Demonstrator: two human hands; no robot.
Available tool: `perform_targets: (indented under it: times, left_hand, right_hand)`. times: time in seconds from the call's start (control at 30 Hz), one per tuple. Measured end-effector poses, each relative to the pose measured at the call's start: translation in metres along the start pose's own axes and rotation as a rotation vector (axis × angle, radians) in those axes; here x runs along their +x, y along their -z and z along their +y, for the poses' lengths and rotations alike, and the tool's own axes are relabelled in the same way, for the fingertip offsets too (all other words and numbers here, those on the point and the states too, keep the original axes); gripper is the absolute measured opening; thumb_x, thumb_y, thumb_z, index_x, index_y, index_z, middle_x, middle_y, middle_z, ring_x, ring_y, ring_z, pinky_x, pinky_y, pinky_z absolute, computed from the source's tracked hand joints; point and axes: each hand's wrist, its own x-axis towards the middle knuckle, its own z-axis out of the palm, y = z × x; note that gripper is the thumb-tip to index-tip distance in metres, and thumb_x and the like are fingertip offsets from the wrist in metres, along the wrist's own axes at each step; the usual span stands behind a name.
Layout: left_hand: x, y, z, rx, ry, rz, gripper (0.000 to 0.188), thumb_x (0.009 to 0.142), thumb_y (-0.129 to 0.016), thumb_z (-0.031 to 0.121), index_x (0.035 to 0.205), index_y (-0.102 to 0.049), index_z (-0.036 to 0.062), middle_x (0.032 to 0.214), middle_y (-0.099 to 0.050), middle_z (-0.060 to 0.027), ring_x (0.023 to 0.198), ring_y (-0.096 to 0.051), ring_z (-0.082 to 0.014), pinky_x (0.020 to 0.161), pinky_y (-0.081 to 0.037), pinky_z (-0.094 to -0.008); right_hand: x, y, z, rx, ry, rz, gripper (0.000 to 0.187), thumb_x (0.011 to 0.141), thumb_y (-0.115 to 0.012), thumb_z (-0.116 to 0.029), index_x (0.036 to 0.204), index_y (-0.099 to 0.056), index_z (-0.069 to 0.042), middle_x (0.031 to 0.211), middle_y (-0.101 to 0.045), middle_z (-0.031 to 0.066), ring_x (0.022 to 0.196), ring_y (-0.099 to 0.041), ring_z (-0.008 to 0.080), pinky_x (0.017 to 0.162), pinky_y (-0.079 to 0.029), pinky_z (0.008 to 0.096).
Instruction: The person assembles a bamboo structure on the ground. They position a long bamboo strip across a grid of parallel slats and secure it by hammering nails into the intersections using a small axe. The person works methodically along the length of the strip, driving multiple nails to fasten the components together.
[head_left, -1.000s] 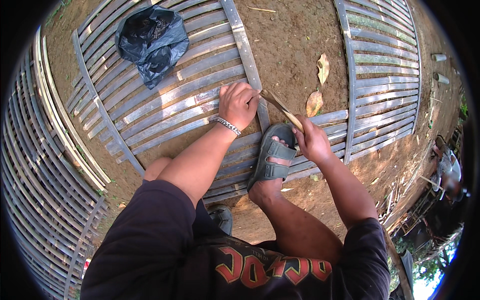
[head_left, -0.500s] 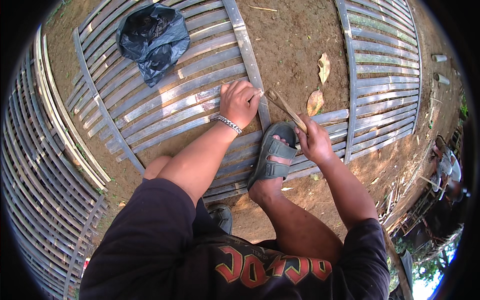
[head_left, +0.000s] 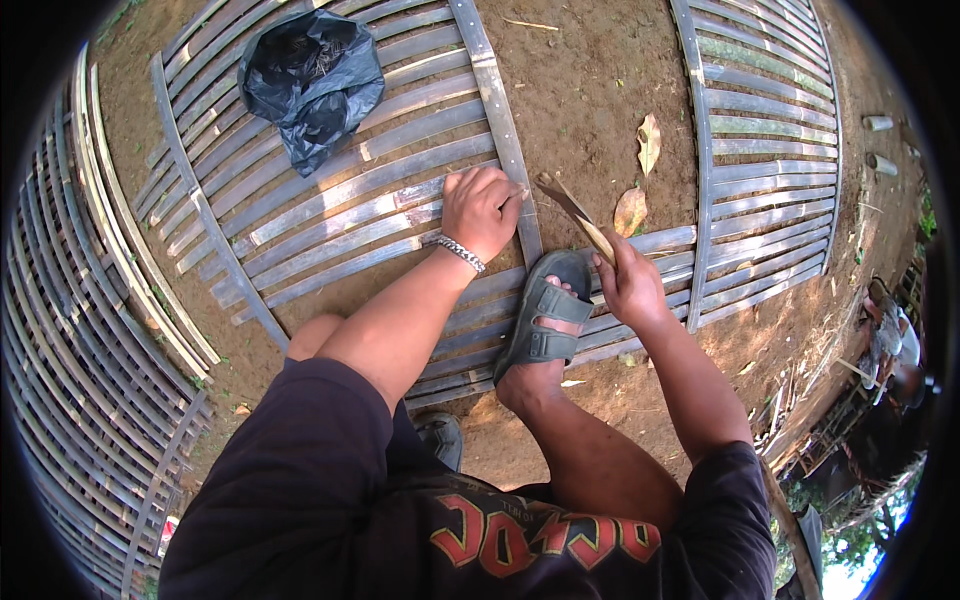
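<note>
My left hand point(head_left: 482, 212) is closed in a pinch at the edge of a bamboo cross strip point(head_left: 493, 95). Whatever sits between its fingertips is too small to make out. In my right hand point(head_left: 632, 285) is a narrow wooden-handled tool point(head_left: 580, 218) with a flat, dark, blade-like side. Its tip points at the left fingertips, a short gap away. Under both hands lies a panel of bamboo slats point(head_left: 370, 185), and small dots run along its cross strip. My sandalled foot point(head_left: 550, 315) presses on the panel below the hands.
A black plastic bag point(head_left: 312, 85) with thin dark bits inside rests on the slats at the far left. Another slatted panel point(head_left: 770, 145) lies to the right, more slats point(head_left: 90, 370) to the left. Dry leaves point(head_left: 630, 211) lie on brown soil point(head_left: 570, 90).
The tool has turned a little in my right hand, so its dark flat side shows more. My left hand keeps its pinch at the strip. The view has shifted slightly.
</note>
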Motion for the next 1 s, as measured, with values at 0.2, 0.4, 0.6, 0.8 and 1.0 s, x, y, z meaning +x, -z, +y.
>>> perform_targets:
  times: [0.2, 0.4, 0.6, 0.8, 1.0]
  left_hand:
    - [-0.003, 0.001, 0.001, 0.011, 0.008, -0.002, 0.006, 0.08, -0.077, 0.012, 0.082, -0.072, 0.0109, 0.09, -0.068, -0.0017, 0.091, -0.064, -0.0235, 0.087, -0.04, -0.0386]
    - [-0.005, 0.004, 0.0, -0.014, 0.038, -0.03, 0.008, 0.081, -0.079, 0.013, 0.088, -0.075, 0.0111, 0.092, -0.068, -0.0027, 0.093, -0.065, -0.0244, 0.089, -0.041, -0.0392]
    - [-0.001, 0.022, -0.001, -0.045, 0.007, 0.031, 0.02, 0.082, -0.077, 0.013, 0.102, -0.076, 0.01, 0.099, -0.068, -0.0077, 0.099, -0.064, -0.0287, 0.095, -0.044, -0.0417]
    - [0.103, 0.004, -0.009, 0.097, -0.127, 0.154, 0.044, 0.095, -0.062, 0.024, 0.136, -0.062, 0.0097, 0.136, -0.061, -0.0126, 0.133, -0.052, -0.0316, 0.117, -0.032, -0.0505]
    - [0.128, -0.014, -0.012, 0.578, -0.185, -0.224, 0.06, 0.106, -0.044, 0.039, 0.159, -0.037, 0.0121, 0.166, -0.035, -0.0079, 0.157, -0.023, -0.024, 0.128, -0.011, -0.0564]
  right_hand:
    - [0.002, 0.001, -0.002, -0.057, -0.063, -0.127, 0.034, 0.097, -0.065, -0.015, 0.129, -0.057, -0.008, 0.101, -0.071, 0.0239, 0.088, -0.069, 0.0463, 0.073, -0.056, 0.052]
    - [-0.004, 0.007, -0.001, 0.025, -0.104, -0.045, 0.037, 0.098, -0.064, -0.017, 0.134, -0.056, -0.008, 0.105, -0.071, 0.0256, 0.094, -0.068, 0.0482, 0.077, -0.056, 0.0526]
    - [-0.009, 0.025, -0.003, 0.063, -0.214, -0.073, 0.038, 0.099, -0.065, -0.017, 0.135, -0.055, -0.008, 0.105, -0.071, 0.0274, 0.096, -0.067, 0.0491, 0.079, -0.055, 0.0544]
    - [-0.013, 0.023, 0.0, 0.1, -0.23, -0.122, 0.038, 0.099, -0.064, -0.016, 0.134, -0.053, -0.008, 0.103, -0.07, 0.0284, 0.096, -0.067, 0.0506, 0.078, -0.054, 0.0549]
    - [-0.002, 0.016, 0.001, 0.111, -0.057, -0.13, 0.038, 0.1, -0.063, -0.016, 0.134, -0.053, -0.003, 0.102, -0.07, 0.0276, 0.094, -0.067, 0.051, 0.077, -0.054, 0.0518]
